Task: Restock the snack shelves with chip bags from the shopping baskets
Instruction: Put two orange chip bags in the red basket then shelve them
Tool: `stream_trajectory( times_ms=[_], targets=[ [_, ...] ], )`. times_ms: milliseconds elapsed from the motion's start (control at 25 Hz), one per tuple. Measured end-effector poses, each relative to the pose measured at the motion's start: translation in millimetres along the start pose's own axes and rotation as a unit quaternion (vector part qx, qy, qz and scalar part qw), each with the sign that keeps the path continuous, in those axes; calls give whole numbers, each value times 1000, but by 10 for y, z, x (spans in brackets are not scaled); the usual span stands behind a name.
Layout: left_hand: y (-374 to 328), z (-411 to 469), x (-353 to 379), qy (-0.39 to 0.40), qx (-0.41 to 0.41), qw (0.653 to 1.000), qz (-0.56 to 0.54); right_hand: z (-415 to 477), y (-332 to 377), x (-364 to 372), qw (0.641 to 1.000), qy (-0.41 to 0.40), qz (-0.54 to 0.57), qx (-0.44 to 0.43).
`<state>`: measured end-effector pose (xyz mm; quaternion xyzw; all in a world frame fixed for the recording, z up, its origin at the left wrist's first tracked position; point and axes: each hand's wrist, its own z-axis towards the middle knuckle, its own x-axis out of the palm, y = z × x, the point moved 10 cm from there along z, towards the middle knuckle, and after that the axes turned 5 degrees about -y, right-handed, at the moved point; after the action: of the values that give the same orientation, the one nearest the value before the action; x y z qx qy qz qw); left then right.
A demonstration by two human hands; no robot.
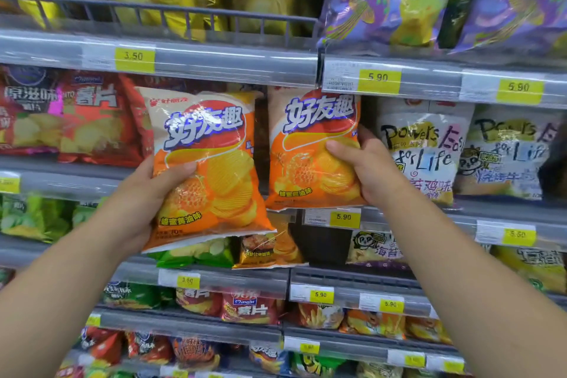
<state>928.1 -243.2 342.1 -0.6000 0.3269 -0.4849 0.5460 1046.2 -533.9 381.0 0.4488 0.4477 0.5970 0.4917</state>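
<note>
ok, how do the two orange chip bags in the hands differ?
The left bag, orange and cream foil, in the left hand, tilts, top leaning left; the right bag, in the right hand, stands near upright. The left bag hangs lower than the right bag. Same print on both.

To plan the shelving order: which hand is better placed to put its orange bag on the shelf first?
Probably the right hand: the right bag stands upright at the shelf. The left hand holds the left bag lower and tilted.
</note>
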Motion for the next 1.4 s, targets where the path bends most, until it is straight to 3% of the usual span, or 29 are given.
stream_trajectory(
  times_ms=[280,560,680,800,920,1000,1280,1400],
  targets=[
    [-184,225,93,3,14,1000,-5,96,-4,-96,993,-94,-66,-22],
    [-238,388,152,28,23,999,24,147,132,43,970,-120,-198,-68],
    [-234,457,131,33,27,999,30,-106,137,44,912,-200,-343,-100],
    [-208,520,117,29,19,999,32,-515,218,239,837,-222,-436,-245],
    [-216,603,138,14,35,998,48,-414,21,361,796,-151,-553,-193],
    [-244,680,103,-16,58,996,71,-311,-20,339,778,-149,-590,-157],
    [-492,789,99,-59,183,959,208,-247,-28,306,757,-150,-624,-127],
    [-502,855,127,-55,211,945,243,-327,121,385,794,-150,-557,-191]
  ],
)
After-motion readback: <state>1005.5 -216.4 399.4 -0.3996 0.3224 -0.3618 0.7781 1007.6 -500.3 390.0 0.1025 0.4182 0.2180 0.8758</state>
